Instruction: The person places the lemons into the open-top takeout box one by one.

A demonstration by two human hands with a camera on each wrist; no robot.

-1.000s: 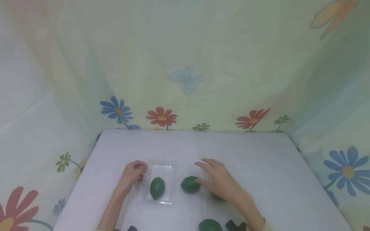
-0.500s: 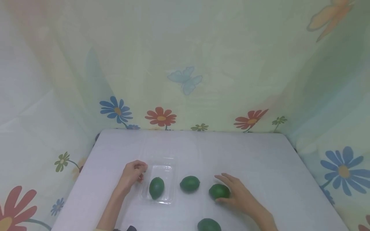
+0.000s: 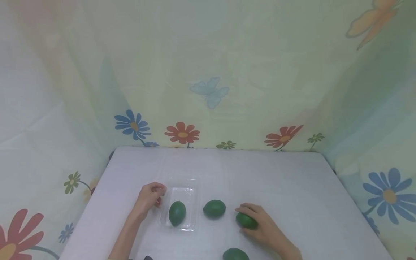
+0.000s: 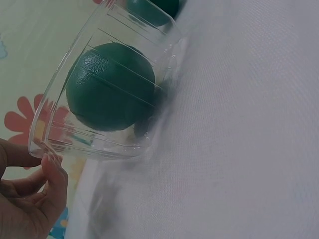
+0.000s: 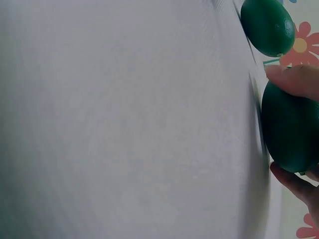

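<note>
My left hand (image 3: 149, 197) pinches the left edge of a clear plastic container (image 3: 187, 192) on the table. One green lime (image 3: 177, 213) lies inside it. Up close in the left wrist view, thumb and fingers (image 4: 56, 179) hold the container's rim, and the lime (image 4: 112, 87) shows through the wall. On the right, my right hand (image 3: 265, 228) grips another lime (image 3: 246, 220) with the fingers over its far side and the thumb on its near side. The right wrist view shows this lime (image 5: 289, 127) between thumb and fingers, close to the tabletop.
A third lime (image 3: 214, 209) lies between the container and my right hand. At the bottom of the head view, one more lime (image 3: 235, 254) is partly cut off. A white cloth covers the table (image 3: 276, 173), and a flowered curtain (image 3: 247, 72) stands behind it.
My right hand has moved right and nearer, from beside the middle lime to the right-hand one, and its fingers have closed round that lime. The left hand stays at the container.
</note>
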